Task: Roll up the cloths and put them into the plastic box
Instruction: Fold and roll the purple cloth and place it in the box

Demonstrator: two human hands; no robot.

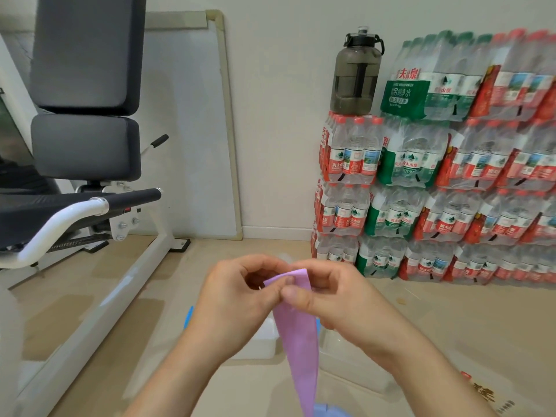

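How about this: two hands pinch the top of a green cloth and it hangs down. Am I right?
Not quite. The cloth is purple, not green. The head view shows the left hand and the right hand pinching its top, and it hangs down.

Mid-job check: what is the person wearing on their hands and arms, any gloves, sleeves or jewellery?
Nothing shows. The left hand and right hand are bare, without gloves, rings or markings. The left forearm and right forearm are uncovered to the frame edge: no sleeves, watch or bands in view.
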